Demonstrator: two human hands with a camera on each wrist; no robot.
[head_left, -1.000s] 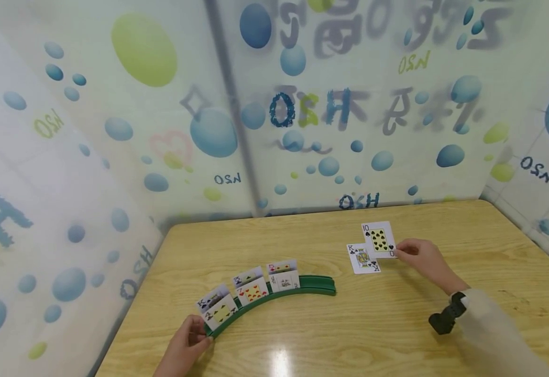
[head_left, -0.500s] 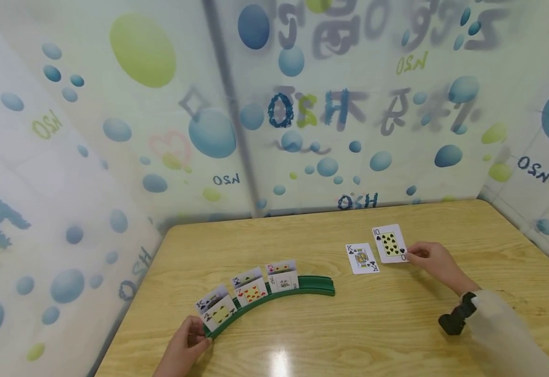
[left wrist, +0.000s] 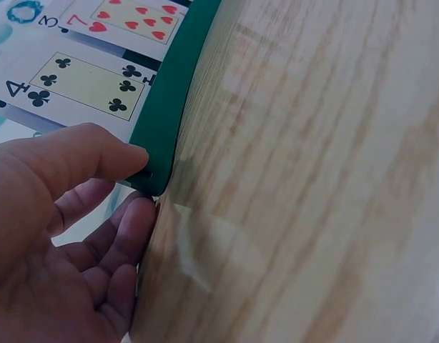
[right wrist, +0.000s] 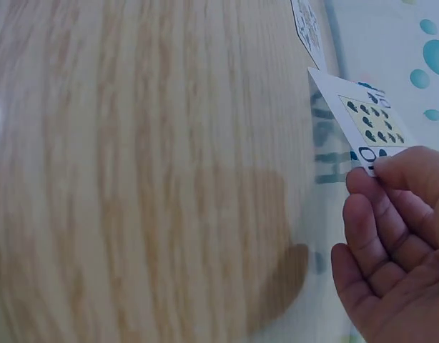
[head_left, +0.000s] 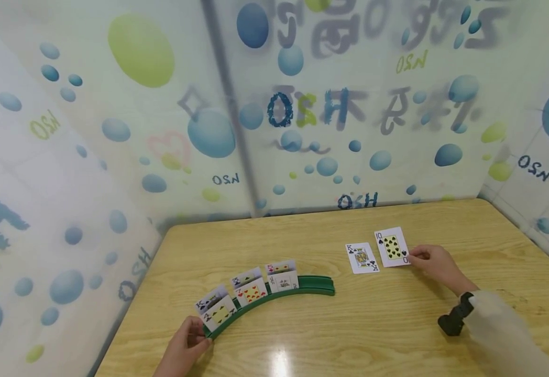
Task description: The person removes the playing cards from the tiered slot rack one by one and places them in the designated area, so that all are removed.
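Observation:
My left hand [head_left: 186, 343] grips the near left end of a curved green card holder [head_left: 316, 284], thumb on its front wall in the left wrist view. Pairs of playing cards stand in the holder: a four of clubs [head_left: 220, 313] before a king, a seven of hearts [head_left: 251, 292] before a three, and a face card [head_left: 284, 283] before a five. My right hand [head_left: 440, 266] pinches a ten of spades [head_left: 392, 247] by its lower right corner, between thumb and index finger. Left of that card, a king of clubs [head_left: 362, 258] lies face up.
The wooden table [head_left: 350, 330] carries everything here. A pale printed curtain [head_left: 303, 173] with blue and green bubbles hangs behind its far edge and along the left side. On the right wrist sits a black strap device [head_left: 457, 315].
The ten of spades, which overlapped the king of clubs, has moved right and slightly nearer with my right hand, now beside the king. My left hand stays on the card holder.

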